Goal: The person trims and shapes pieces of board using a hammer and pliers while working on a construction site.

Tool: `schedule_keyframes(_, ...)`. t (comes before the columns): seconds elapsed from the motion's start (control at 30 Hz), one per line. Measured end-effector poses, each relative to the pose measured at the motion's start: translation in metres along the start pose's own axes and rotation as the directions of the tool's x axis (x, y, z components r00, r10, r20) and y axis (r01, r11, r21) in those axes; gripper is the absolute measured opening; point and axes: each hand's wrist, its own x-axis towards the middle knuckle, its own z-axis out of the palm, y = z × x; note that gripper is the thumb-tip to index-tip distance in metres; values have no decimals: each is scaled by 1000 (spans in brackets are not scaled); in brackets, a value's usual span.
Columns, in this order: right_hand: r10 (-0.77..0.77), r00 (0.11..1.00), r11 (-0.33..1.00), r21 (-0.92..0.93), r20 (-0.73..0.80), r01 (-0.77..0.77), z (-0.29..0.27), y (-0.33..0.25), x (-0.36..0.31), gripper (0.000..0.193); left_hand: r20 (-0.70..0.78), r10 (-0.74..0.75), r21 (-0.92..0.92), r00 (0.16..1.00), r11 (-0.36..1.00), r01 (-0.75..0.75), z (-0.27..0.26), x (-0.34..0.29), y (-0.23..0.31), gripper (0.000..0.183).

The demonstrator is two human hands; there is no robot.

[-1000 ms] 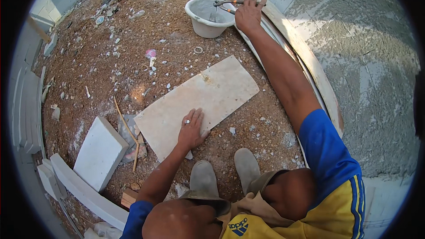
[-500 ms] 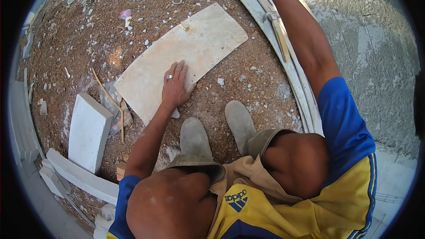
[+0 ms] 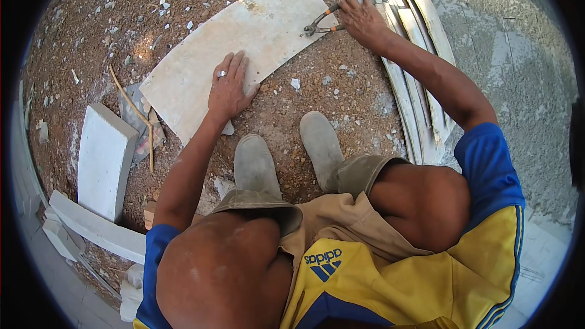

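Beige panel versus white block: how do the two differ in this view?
The beige panel looks thin, while the white block shows a thick side face.
The beige panel carries a brownish stain; the white block's top looks plainer.
The beige panel appears clearly longer than the white block.
Both are pale and lie on the stony brown ground.
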Motion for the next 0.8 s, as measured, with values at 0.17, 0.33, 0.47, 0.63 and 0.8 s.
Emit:
schedule_keyframes(0.17,-53,995,996,-79,-84,46,-8,-2,5,43,11,-12,4,1000,1000,12,-3,2,1,75)
schedule_keyframes(0.33,-122,960,978,-198,-252,72,-15,-3,10,40,12,-6,-17,1000,1000,6,-1,0,2,75)
schedule_keyframes(0.47,-205,978,978,-34,-23,205,-15,3,31,26,30,-15,0,999,1000,15,-2,-6,1,75)
schedule_keyframes(0.63,-263,965,869,437,9,233,24,54,79,40,26,-8,9,1000,1000,8,-5,-2,2,75)
schedule_keyframes(0.8,-270,940,888,431,208,160,39,71,98,25,-1,27,-3,1000,1000,-27,3,14,10,76)
